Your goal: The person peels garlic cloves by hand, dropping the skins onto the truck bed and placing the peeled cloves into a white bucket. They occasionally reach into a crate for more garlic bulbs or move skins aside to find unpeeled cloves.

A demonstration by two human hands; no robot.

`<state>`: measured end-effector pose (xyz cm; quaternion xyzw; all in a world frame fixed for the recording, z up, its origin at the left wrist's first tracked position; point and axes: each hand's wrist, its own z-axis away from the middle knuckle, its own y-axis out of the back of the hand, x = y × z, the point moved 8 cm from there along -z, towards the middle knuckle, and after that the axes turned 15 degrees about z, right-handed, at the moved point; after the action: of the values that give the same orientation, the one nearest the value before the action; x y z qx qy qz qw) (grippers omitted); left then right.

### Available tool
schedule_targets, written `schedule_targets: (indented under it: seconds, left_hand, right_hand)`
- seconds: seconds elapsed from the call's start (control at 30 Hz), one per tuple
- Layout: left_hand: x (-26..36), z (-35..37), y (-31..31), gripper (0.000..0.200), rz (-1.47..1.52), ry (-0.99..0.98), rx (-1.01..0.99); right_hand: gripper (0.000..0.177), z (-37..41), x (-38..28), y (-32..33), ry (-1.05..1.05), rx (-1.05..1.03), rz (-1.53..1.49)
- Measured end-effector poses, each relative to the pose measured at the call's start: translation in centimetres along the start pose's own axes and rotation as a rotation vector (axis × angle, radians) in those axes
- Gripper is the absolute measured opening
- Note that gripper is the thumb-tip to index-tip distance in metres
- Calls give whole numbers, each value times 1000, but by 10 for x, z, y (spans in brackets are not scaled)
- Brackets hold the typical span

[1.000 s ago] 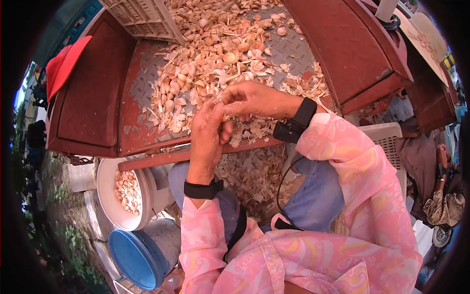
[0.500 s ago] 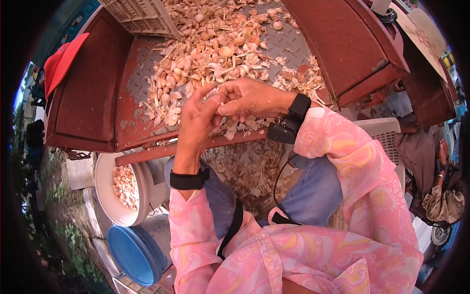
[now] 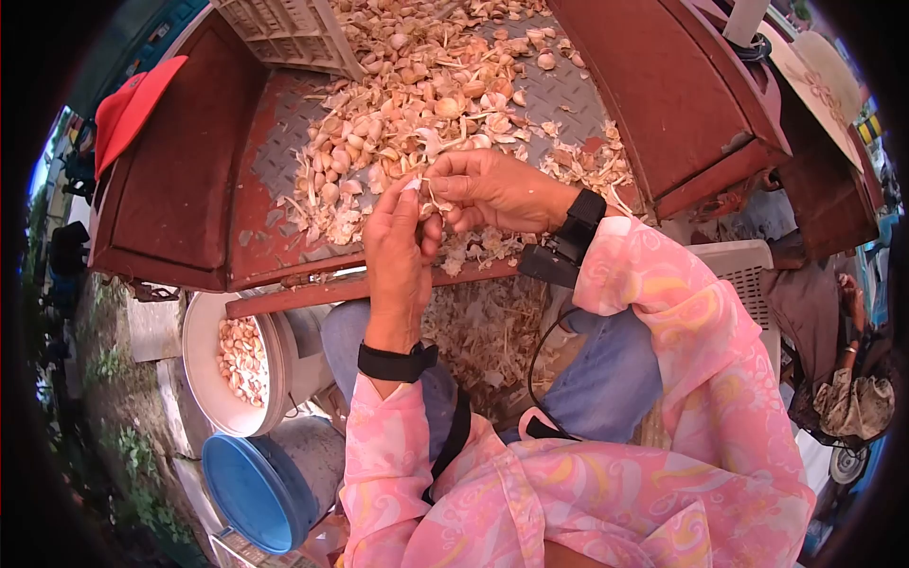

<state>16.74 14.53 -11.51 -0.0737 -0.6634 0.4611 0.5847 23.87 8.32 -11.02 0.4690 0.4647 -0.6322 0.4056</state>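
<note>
My left hand is closed, with a small pale garlic piece between its thumb and fingertips. Beside it, my right hand pinches thin, papery garlic bits between thumb and fingers. The fingertips of both hands nearly meet over the front edge of the metal tray bed. Just beyond them lies a wide heap of garlic cloves and skins on the patterned metal surface.
A white bucket with cloves inside and a blue bucket stand at lower left. A plastic crate leans at the top left. Red metal panels flank the heap. Another person's arm shows at far right.
My left hand has shifted a little right and down, turning more upright. The fingertips have parted slightly, and a pale garlic piece now shows between them. The view has moved slightly.
</note>
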Motion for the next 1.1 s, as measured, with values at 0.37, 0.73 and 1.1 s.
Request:
schedule_targets:
  seconds: [0.37,0.73,1.1]
  left_hand:
    - [0,2,17,16,59,-56,76]
    - [-5,-1,9,16,-98,-100,24]
    - [-6,2,23,18,190,109,12]
  right_hand:
    - [16,8,-8,16,39,155,201]
    - [19,11,-29,-10,284,236,901]
    - [26,17,-26,33,142,397,1225]
